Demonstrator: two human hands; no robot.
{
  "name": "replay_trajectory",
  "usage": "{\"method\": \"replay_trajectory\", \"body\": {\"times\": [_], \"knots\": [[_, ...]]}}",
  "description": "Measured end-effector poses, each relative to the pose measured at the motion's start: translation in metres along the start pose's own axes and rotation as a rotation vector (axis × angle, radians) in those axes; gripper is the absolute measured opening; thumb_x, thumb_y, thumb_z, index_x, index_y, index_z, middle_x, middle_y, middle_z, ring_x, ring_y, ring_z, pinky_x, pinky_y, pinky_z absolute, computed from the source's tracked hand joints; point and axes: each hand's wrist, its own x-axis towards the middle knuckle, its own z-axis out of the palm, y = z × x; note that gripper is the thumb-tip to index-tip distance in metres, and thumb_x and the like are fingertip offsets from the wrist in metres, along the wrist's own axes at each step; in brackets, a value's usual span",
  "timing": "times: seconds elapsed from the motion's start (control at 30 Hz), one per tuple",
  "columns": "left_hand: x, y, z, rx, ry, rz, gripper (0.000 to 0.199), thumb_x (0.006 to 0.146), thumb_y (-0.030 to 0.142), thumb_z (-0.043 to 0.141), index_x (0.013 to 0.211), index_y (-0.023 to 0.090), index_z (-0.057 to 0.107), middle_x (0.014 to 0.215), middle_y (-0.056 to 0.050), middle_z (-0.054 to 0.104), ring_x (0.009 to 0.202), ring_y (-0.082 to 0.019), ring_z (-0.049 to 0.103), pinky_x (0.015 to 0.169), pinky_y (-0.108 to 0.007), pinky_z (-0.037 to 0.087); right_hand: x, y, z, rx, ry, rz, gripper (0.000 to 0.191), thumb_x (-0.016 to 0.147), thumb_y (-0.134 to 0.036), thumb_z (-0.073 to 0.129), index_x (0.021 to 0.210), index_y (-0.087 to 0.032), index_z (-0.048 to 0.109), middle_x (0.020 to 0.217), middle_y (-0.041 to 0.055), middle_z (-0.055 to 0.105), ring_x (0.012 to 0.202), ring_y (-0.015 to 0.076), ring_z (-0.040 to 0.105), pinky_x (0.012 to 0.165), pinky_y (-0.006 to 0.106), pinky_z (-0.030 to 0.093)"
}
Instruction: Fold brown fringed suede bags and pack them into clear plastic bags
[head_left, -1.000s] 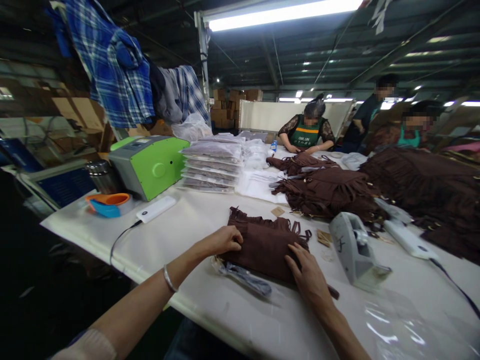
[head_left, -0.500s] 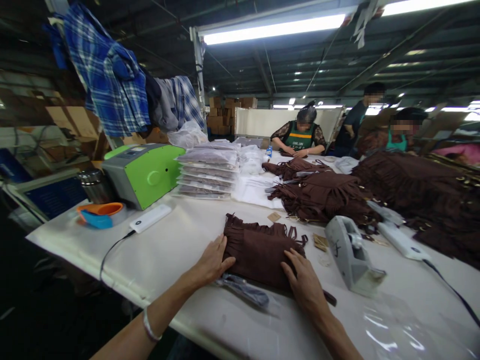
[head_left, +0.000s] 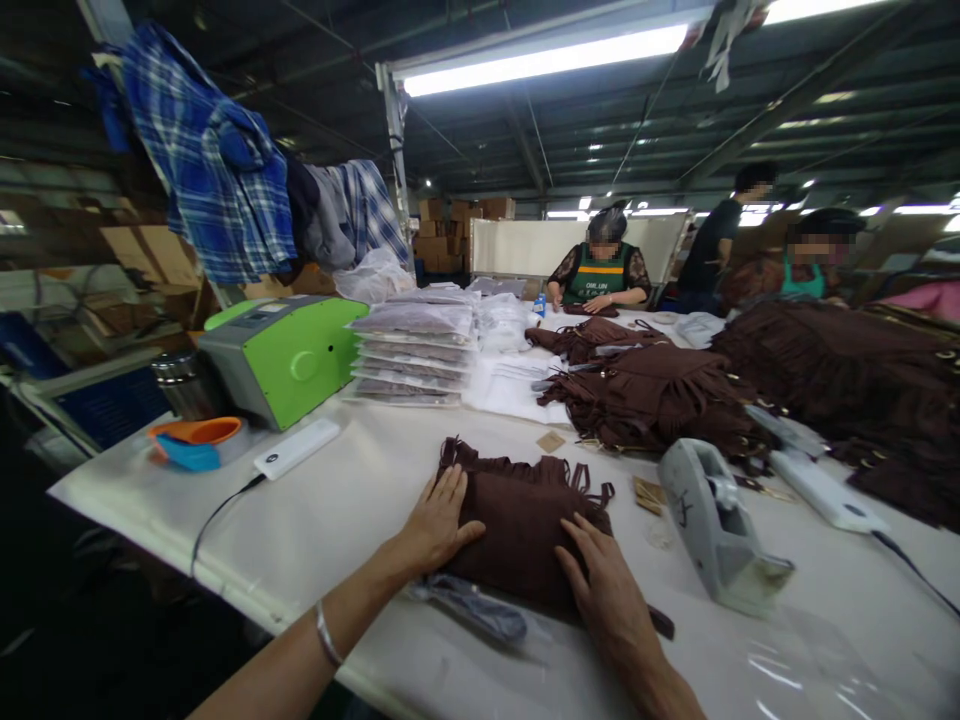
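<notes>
A dark brown fringed bag (head_left: 517,525) lies flat on the white table in front of me, its fringe and thin strips toward the far side. My left hand (head_left: 441,525) rests open on the bag's left end, thumb spread over the brown fabric. On its right part lies my right hand (head_left: 604,575), fingers apart and pressing lightly on the surface. A grey item in clear plastic (head_left: 480,610) sticks out from under the near edge. By my right wrist, a brown strap end (head_left: 661,622) pokes out.
A grey tape dispenser (head_left: 720,530) stands to the right, with brown fringed bags (head_left: 645,390) heaped behind. A green machine (head_left: 292,350), a stack of plastic-wrapped packs (head_left: 412,350) and a white power bank (head_left: 296,450) are at left. A co-worker (head_left: 600,270) sits across the table.
My left hand has slid further onto the bag's left end and now lies flatter over it. My right hand stays on the right part. The view has shifted slightly.
</notes>
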Motion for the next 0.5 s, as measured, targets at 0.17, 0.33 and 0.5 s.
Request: {"method": "replay_trajectory", "body": {"times": [0.17, 0.33, 0.5], "knots": [[-0.009, 0.010, -0.008, -0.119, -0.018, 0.186, 0.063, 0.094, 0.055, 0.038, 0.147, 0.021, 0.030, 0.155, -0.010, 0.028, 0.142, -0.024, 0.025, 0.116, -0.042, 0.021, -0.001, 0.002, -0.001, -0.054, -0.010, -0.025, 0.037, 0.091, -0.038, 0.048, 0.120, -0.020, 0.063, 0.128, 0.0115, 0.062, 0.113, 0.0285, 0.059, 0.092, 0.046, 0.049], [0.024, -0.017, -0.046, -0.057, 0.337, -0.181, 0.028, 0.095, 0.032, 0.042, 0.106, 0.022, 0.065, 0.110, -0.007, 0.065, 0.105, -0.021, 0.058, 0.096, -0.034, 0.043, -0.002, 0.005, 0.002, -0.087, 0.025, -0.047, 0.038, 0.092, -0.041, 0.046, 0.119, -0.022, 0.063, 0.127, 0.0105, 0.063, 0.110, 0.0288, 0.061, 0.089, 0.046, 0.048], [0.070, -0.028, -0.046, 0.063, 0.333, -0.298, 0.026, 0.084, 0.042, 0.060, 0.088, 0.018, 0.068, 0.094, -0.009, 0.063, 0.097, -0.027, 0.058, 0.088, -0.038, 0.042, -0.002, 0.004, 0.002, -0.073, 0.053, -0.059, 0.038, 0.092, -0.043, 0.045, 0.119, -0.022, 0.063, 0.126, 0.0104, 0.063, 0.109, 0.0281, 0.061, 0.087, 0.043, 0.049]]}}
